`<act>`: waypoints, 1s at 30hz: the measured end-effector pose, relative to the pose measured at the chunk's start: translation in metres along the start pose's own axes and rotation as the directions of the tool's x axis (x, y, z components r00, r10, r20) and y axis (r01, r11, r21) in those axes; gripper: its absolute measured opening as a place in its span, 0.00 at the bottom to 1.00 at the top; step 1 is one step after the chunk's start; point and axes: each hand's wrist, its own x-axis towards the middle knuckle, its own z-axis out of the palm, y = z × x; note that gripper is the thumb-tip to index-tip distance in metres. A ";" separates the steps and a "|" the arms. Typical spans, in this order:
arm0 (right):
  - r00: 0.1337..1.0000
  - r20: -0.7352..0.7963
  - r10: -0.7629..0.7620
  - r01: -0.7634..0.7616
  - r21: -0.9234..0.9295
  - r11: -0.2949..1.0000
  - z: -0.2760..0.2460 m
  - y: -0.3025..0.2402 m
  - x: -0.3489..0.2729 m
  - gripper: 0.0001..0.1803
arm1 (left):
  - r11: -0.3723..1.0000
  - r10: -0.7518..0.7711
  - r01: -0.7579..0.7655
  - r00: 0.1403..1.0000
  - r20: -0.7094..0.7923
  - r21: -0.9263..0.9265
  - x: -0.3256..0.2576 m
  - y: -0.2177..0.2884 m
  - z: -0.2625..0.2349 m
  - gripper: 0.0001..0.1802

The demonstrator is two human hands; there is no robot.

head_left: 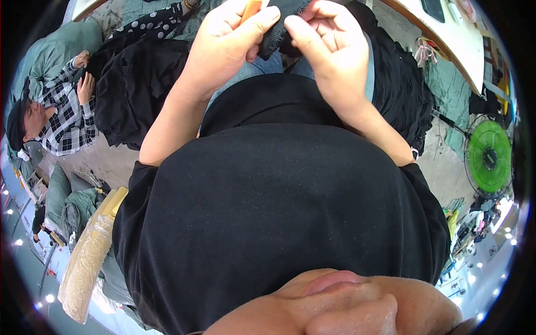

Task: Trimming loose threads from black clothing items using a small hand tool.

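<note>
Black knit shirt (268, 223) closest, below both forearms. Left hand (226, 42) raised, fingers curled, gripping orange tool (251, 8) against thumb. Between hands: dark fabric strip (279, 30), ribbed edge, hanging. Right hand (326, 47) bent at wrist, pinching same strip with thumb and fingertips.

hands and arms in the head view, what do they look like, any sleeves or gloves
Both the left hand and the right hand are bare, with no gloves, rings or watch visible. The forearms are uncovered too; a black short-sleeved top ends at the upper arms.
</note>
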 end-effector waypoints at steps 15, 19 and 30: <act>0.999 0.024 -0.045 0.050 -0.376 0.925 -0.014 0.000 0.001 0.07 | 0.849 0.357 -0.376 0.926 0.121 0.372 -0.034 -0.005 -0.013 0.08; 0.991 0.021 -0.131 0.128 -0.415 0.901 -0.007 -0.004 0.002 0.07 | 0.717 0.416 -0.410 0.901 0.125 0.565 -0.034 -0.002 -0.004 0.06; 0.972 0.034 -0.234 0.224 -0.447 0.866 -0.005 0.001 0.001 0.05 | 0.471 0.577 -0.483 0.801 0.156 0.738 -0.037 -0.003 -0.002 0.07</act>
